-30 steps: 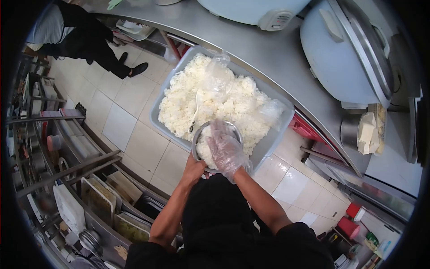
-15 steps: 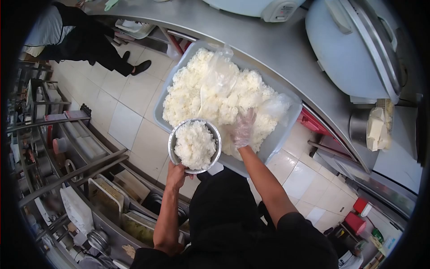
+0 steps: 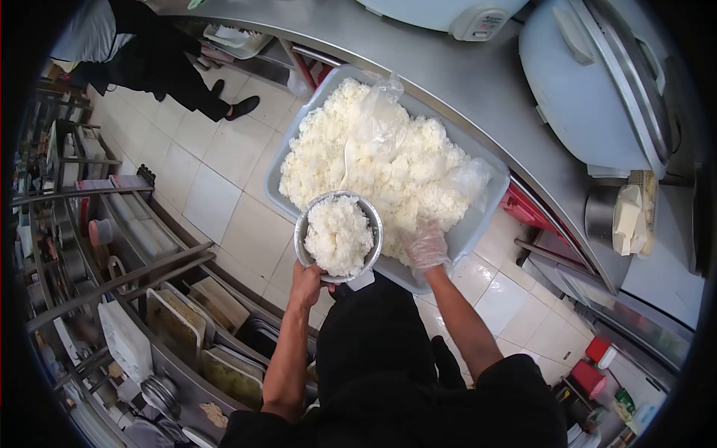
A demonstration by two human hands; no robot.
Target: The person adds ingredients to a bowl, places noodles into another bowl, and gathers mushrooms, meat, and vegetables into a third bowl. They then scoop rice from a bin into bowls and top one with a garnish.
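A large grey-blue tub holds a heap of white rice, with clear plastic bags lying on it. A pale utensil handle stands among the grains. My left hand grips the rim of a round metal bowl piled with rice, held over the tub's near left edge. My right hand, in a clear plastic glove, is at the near side of the tub. Its fingertips are against the rice, and whether they hold any is hidden.
Two big rice cookers stand on the steel counter beyond the tub. A metal pot is at the right. At the upper left stands a person in dark trousers. Shelves with trays line the lower left.
My right hand has drawn back from within the rice towards the tub's near edge. The bowl in my left hand sits slightly further right and higher in view.
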